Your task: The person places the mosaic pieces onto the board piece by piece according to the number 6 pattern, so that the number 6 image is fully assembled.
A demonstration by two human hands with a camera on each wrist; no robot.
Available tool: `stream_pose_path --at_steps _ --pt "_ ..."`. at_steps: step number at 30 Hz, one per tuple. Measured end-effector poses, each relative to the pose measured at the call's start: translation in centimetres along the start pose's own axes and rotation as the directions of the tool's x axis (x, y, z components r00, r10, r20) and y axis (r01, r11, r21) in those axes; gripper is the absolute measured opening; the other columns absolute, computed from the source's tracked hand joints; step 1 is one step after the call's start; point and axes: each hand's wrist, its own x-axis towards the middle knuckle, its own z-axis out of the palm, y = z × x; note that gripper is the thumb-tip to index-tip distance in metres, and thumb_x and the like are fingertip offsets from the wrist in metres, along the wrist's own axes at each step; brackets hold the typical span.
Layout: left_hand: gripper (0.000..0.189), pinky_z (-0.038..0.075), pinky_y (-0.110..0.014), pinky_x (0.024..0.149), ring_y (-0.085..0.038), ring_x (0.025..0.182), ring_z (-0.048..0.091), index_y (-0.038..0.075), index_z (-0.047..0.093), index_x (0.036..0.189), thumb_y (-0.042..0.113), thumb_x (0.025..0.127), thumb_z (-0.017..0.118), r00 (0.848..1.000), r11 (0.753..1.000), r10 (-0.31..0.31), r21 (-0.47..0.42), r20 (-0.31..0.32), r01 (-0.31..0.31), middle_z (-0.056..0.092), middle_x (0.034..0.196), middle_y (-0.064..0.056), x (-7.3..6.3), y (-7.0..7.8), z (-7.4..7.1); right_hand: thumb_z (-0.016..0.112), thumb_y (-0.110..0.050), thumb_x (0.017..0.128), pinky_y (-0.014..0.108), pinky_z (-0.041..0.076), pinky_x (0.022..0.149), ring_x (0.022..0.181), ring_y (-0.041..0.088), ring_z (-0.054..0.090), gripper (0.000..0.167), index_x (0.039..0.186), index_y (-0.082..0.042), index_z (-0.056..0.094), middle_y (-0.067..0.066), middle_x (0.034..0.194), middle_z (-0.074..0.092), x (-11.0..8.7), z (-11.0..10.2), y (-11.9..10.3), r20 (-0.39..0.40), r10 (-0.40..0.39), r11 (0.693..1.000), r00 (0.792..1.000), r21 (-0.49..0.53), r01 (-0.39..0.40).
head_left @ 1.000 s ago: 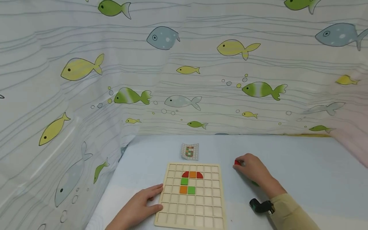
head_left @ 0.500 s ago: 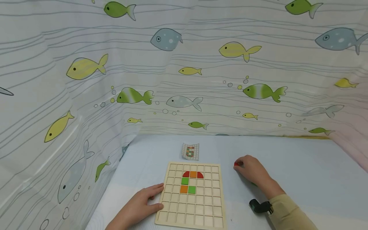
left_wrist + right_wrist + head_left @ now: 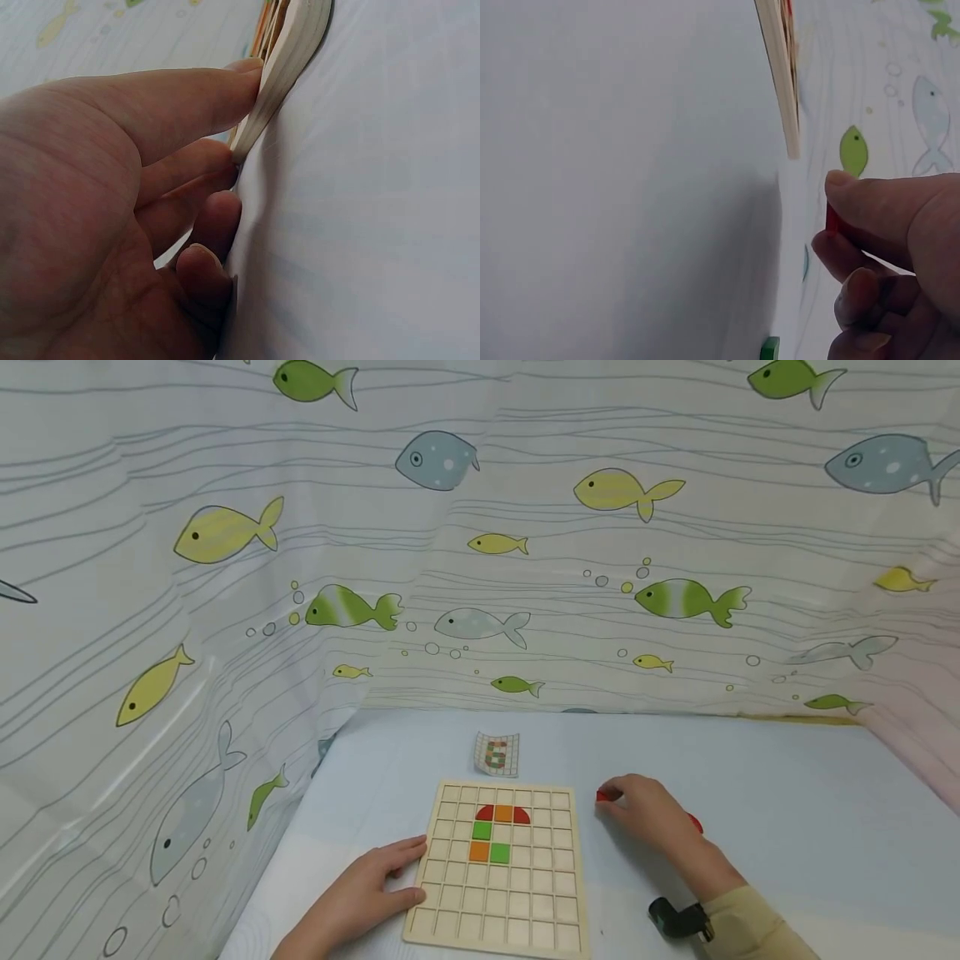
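Note:
A wooden grid board (image 3: 525, 887) lies on the table, with red, orange and green tiles set in its upper squares. Along its left edge rests my left hand (image 3: 363, 887); in the left wrist view the thumb (image 3: 202, 105) touches the board's rim. Off the board's right side, my right hand (image 3: 647, 814) pinches a small red tile (image 3: 602, 796) between thumb and fingertips. That red tile (image 3: 831, 219) shows edge-on in the right wrist view, raised off the table.
Behind the board lies a small printed pattern card (image 3: 496, 754). Another red piece (image 3: 695, 822) shows past my right wrist. A green piece (image 3: 770, 349) sits on the table in the right wrist view. A black device (image 3: 677, 918) is at my right sleeve. Fish-printed cloth hangs behind.
My right hand has moved slightly left toward the board with the red tile, uncovering a red piece behind the wrist. The left hand stays at the board's edge.

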Motion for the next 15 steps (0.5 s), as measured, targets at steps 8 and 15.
stream_pose_path --at_steps 8,15 --pt "0.068 0.046 -0.033 0.096 -0.014 0.120 0.054 0.009 0.055 0.143 0.049 0.089 0.070 1.000 1.000 0.007 0.012 -0.021 -0.006 0.046 0.149 0.007 -0.1 -0.1 0.1 0.078 -0.018 0.086 0.043 0.052 0.086 0.098 0.022 0.063 0.021 0.105 -0.010 0.075 -0.003 0.095 0.069 -0.6 0.3 -2.0 0.019 0.012 1.000 1.000 0.016 -0.013" --pt "0.067 0.046 -0.033 0.096 -0.014 0.120 0.054 0.009 0.055 0.142 0.048 0.089 0.070 0.999 1.000 0.015 0.014 -0.028 -0.015 0.047 0.149 0.007 -0.1 0.0 0.2 0.080 -0.021 0.085 0.041 0.053 0.085 0.097 0.019 0.063 0.023 0.105 -0.012 0.075 -0.006 0.094 0.068 -1.0 0.8 -3.6 0.029 0.020 0.999 0.999 0.025 -0.020"
